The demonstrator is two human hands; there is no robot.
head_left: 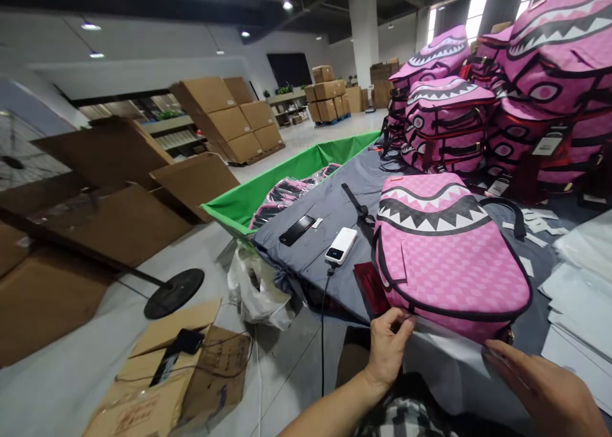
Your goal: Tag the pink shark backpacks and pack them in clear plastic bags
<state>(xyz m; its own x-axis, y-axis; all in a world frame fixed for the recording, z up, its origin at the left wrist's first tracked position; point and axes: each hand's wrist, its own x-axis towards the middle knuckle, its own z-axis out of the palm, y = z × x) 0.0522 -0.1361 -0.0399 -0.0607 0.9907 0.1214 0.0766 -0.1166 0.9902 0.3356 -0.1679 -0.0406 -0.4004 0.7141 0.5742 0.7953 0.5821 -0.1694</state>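
Note:
A pink backpack with a black-and-white jagged-teeth pattern lies flat on the grey cloth-covered table in front of me. At its near edge a clear plastic bag stretches between my hands. My left hand pinches the bag's left side, thumb against fingers, close to the backpack's lower left corner. On the right, my right hand holds the bag's other side, its fingers partly hidden by the plastic. A dark red packet lies beside the backpack's left edge.
Pink backpacks are piled at the back right. A white power bank with a cable and a black phone lie left. White sheets are stacked right. A green-lined bin adjoins the table; cartons stand beyond.

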